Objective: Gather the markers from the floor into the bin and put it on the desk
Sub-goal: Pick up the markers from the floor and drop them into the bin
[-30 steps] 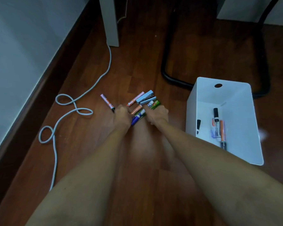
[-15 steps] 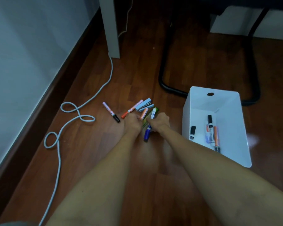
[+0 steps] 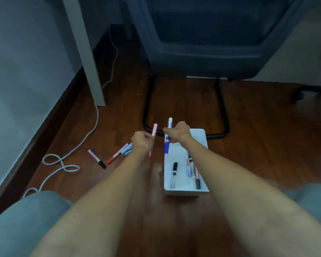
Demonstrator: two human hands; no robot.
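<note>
My left hand (image 3: 141, 141) grips an orange marker (image 3: 153, 133), held upright just left of the white bin (image 3: 176, 191). A blue marker (image 3: 167, 138) stands upright in my right hand (image 3: 179, 133), over the bin's far left corner. Inside the bin lie several markers, among them a black-capped one (image 3: 174, 171) and an orange one (image 3: 196, 176). On the wooden floor to the left remain a pink marker with a black cap (image 3: 97, 159), a red marker (image 3: 117, 154) and light blue markers (image 3: 127, 151) partly hidden behind my left wrist.
A grey cable (image 3: 63, 162) loops over the floor at left, beside a dark skirting board. A white desk leg (image 3: 89, 58) stands behind it. A chair with a black sled base (image 3: 223, 115) sits just beyond the bin. My knees show at both lower corners.
Both hands lifted from the floor pile, each with a marker, and moved right toward the bin. The view tilted up, showing the chair.
</note>
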